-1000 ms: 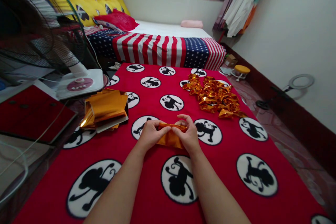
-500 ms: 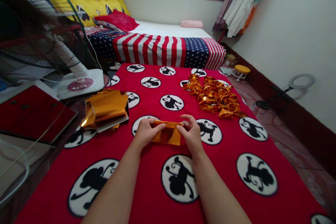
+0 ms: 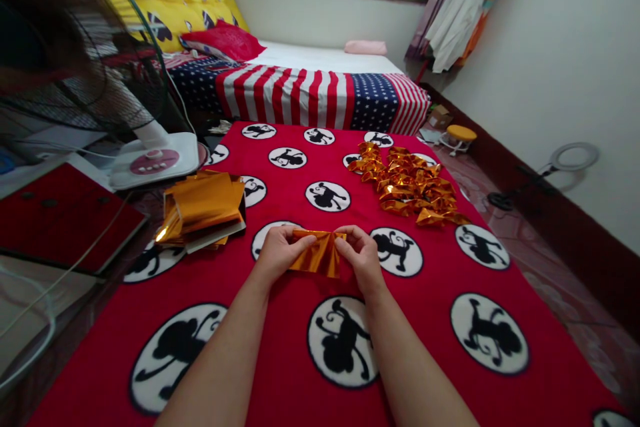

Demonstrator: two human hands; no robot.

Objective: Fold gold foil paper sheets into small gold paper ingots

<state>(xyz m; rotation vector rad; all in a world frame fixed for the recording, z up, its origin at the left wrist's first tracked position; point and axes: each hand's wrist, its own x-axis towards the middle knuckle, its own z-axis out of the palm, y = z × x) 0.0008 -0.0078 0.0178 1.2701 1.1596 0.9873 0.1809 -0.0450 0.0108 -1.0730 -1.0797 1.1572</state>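
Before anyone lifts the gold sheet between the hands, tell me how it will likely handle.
The gold sheet is probably floppy, since it creases between the left hand and right hand. It looks thin, so likely very light. Its shiny face may be slightly slippery.

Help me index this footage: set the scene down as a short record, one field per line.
Left hand: left hand grips the left end of a gold foil sheet
Right hand: right hand pinches the sheet's right end
Sheet: shiny, creased, held between both hands
Surface: red cloth with black monkeys in white circles
Left side: stack of flat foil sheets; fan base beyond it
Right side: pile of folded foil pieces
Background: bed; yellow stool on the right
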